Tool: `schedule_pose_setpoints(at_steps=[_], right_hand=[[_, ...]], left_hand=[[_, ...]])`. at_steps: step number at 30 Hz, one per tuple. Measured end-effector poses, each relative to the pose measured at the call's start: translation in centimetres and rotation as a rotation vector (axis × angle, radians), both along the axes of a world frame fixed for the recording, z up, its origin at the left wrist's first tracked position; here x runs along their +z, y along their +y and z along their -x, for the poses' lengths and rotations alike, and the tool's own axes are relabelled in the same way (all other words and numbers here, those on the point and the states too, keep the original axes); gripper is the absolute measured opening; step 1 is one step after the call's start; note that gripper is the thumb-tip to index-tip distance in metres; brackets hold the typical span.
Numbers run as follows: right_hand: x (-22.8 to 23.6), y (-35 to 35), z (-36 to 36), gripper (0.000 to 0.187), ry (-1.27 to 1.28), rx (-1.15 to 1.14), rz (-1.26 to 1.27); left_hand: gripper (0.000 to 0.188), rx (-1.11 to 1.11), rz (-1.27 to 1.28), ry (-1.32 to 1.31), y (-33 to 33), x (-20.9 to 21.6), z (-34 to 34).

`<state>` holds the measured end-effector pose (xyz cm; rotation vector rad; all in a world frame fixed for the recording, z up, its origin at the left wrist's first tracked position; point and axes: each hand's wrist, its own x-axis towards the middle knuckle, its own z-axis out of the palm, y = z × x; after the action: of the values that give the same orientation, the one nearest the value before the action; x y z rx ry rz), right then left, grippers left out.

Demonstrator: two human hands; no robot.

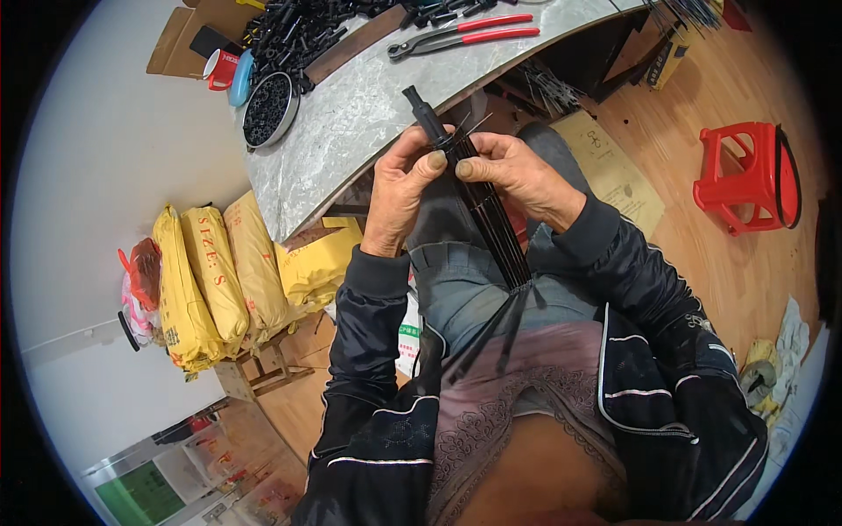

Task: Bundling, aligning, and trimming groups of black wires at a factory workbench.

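Note:
Over my lap I hold a folded umbrella frame [497, 230], a bundle of thin black ribs that slants down toward my waist. A stepped black plastic piece [424, 111] tops the bundle and points up toward the table. My left hand [395, 195] grips the frame just below this piece, thumb laid against it. My right hand [529, 178] pinches the upper ribs from the other side, its thumb across them. A thin wire [478, 123] sticks out by the right fingers. Spread dark strands lie over my lap at the lower end. Fingertips behind the frame are hidden.
Ahead is a grey marble-patterned table [351, 123] with red-handled pincers [465, 37], a pile of black plastic parts [294, 39] and a round bowl [296, 103] of small black pieces. Yellow sacks [215, 272] stand left; a red stool [741, 175] stands right.

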<state>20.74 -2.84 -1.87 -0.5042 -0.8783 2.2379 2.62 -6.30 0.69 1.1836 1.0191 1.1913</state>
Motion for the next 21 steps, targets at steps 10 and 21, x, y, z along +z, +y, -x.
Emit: schedule_pose_setpoints(at_steps=[10,21], right_hand=[[0.0,1.1,-1.6,0.03,-0.288,0.164,-0.195],[0.6,0.4,-0.8,0.046,0.088,0.169,0.054]], left_hand=[[0.041,-0.024,0.061,-0.255,-0.3,-0.2,-0.6],[0.043,-0.027,-0.032,-0.095,-0.5,1.2,-1.2]])
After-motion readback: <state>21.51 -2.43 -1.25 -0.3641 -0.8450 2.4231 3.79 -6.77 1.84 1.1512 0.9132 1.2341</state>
